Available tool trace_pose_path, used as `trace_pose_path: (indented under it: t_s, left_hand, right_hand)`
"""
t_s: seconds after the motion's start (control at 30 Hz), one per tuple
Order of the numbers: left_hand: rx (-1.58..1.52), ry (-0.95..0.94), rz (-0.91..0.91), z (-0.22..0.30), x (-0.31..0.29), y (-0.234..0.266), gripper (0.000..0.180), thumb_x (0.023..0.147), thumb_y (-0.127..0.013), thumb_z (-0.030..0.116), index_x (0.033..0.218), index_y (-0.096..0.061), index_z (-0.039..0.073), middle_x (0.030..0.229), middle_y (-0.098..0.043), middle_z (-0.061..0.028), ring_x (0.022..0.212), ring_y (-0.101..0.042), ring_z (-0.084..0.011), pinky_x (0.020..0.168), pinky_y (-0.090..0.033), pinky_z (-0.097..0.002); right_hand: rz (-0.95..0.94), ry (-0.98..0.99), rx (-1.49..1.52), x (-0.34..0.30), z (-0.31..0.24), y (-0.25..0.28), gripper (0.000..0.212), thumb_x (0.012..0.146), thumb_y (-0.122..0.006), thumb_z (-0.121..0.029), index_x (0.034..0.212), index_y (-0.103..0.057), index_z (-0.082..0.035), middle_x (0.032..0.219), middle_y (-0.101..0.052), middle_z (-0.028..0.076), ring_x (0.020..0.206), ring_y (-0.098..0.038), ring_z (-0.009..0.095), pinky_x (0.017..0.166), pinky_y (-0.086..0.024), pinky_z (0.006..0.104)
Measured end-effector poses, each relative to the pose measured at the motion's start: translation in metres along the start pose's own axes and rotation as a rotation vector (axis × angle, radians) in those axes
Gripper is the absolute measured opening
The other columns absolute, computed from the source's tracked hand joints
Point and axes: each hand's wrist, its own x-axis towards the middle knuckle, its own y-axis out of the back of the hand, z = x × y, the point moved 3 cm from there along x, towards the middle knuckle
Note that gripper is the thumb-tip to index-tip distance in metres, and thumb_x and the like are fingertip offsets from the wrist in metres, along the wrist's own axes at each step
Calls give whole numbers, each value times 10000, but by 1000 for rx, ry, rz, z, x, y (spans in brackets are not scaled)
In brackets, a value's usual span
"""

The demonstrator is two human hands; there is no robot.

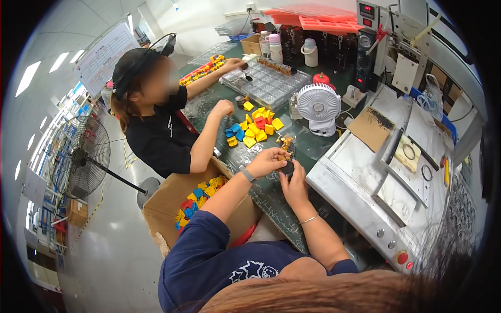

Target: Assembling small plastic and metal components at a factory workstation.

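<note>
Both hands: left hand (267,163) and right hand (296,183) grasp a small dark piece (287,168) between their fingers, above the tabletop (263,185). A brown cluster (285,143) sits just beyond the left fingertips; cannot tell whether it is gripped too.

Containers:
- Carton (156,221), left of the fingers and nearer the body: loose yellow, blue and red parts inside.
- Clear tray (261,89), well beyond the fingers: many compartments; row of brown pieces (275,66) along its far side, dark round pieces at its edges.
- Red tray (182,82), far left beyond the fingers: filled with yellow and dark pieces.

Around: heap (258,127) of yellow, blue and red parts, near, beyond-left of the fingers. Co-worker's forearm (207,138) beside the heap. White fan (319,104) stands beyond-right; machine (342,161) bounds the right side.
</note>
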Motion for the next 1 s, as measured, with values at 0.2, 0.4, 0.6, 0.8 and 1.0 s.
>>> trace_pose_path:
  t_s: [0.2, 0.4, 0.6, 0.8, 1.0]
  left_hand:
    - [63, -65, 18, 2, -4, -7, 233, 848, -646, 39, 1072, -600, 2, 965, -587, -15, 848, -567, -65, 717, -481, -211]
    - [569, -216, 81, 13, -7, -7, 121, 790, -719, 91, 889, -668, 42, 946, -581, -45, 879, -577, -103, 733, -481, -242]
    - [843, -583, 141, 28, -14, -17, 110, 719, -748, 73, 811, -689, 63, 951, -582, -72, 867, -596, -223, 758, -489, -302]
    - [828, -653, 76, 32, -18, -18, 114, 722, -732, 64, 823, -679, 58, 994, -584, -68, 953, -574, -199, 800, -470, -294]
    - [650, -33, 274, 44, -25, 57, 133, 786, -716, 105, 833, -657, -4, 753, -630, 8, 686, -564, -59, 635, -448, -200]
  right_hand:
    - [-29, -39, -39, -4, 7, 1, 480, 821, -653, -119, 1210, -417, 35, 1134, -497, 244, 1036, -513, 399, 884, -437, 420]
    - [-26, 73, -108, -4, 3, 2, 482, 788, -660, -79, 1201, -429, 15, 1121, -513, 226, 1023, -529, 391, 856, -455, 419]
    - [-38, -28, -28, -4, 10, -1, 466, 771, -661, -64, 1175, -438, 1, 1071, -512, 207, 977, -533, 381, 847, -461, 414]
    - [-10, -94, -28, -3, 11, 0, 465, 724, -677, -79, 1128, -466, 13, 1030, -535, 219, 948, -549, 375, 809, -458, 411]
    - [23, -20, -68, -2, 11, 2, 459, 691, -704, -83, 1078, -482, 26, 1031, -540, 208, 988, -527, 366, 873, -429, 408]
